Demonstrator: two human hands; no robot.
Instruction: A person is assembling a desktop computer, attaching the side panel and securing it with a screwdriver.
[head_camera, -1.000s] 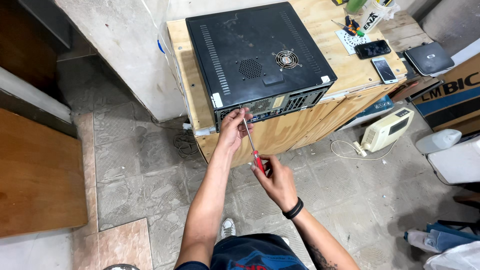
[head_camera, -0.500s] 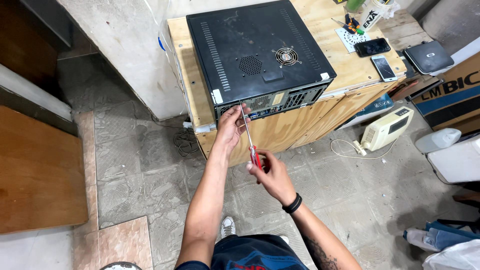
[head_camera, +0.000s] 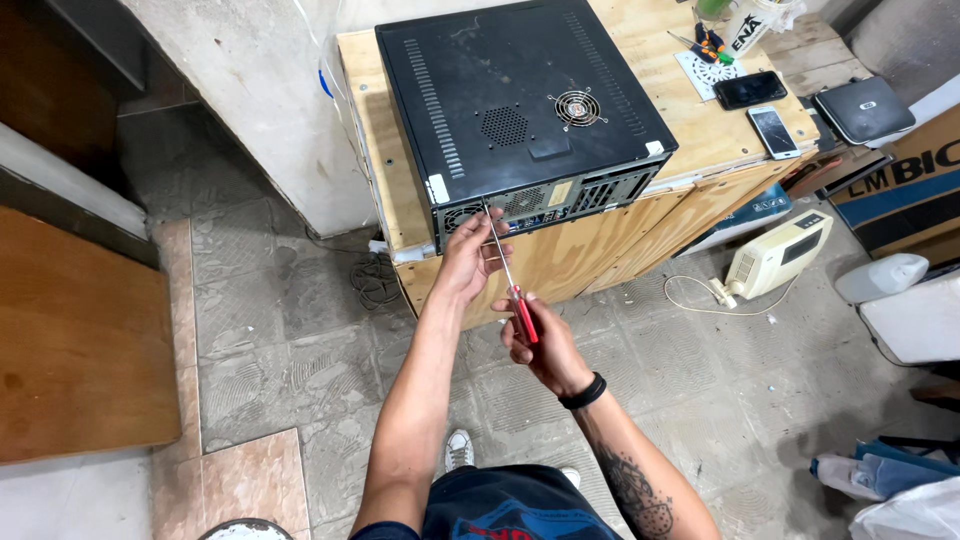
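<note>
The wooden table stands against a pale wall and carries the black computer case, which lies flat on its side, its long axis running away from me and its rear panel facing me at the near table edge. A vent fan shows on the upward face.

My left hand is raised to the rear panel; its fingers are pinched together around the metal shaft of the screwdriver close to the tip. My right hand sits lower and nearer to my body, its fingers clamped on the red handle.

The screwdriver's long axis runs up and slightly leftward in the head view, from the handle near me to the tip, which points at the lower left part of the rear panel and meets it just beside a round grille. The tool thus lies in the air between table edge and my body, above the tiled floor.

Against the frame half a second earlier, both hands keep the same grips; the shaft stands at much the same angle, tip at the same spot on the panel.

On the far right of the table lie two phones.
</note>
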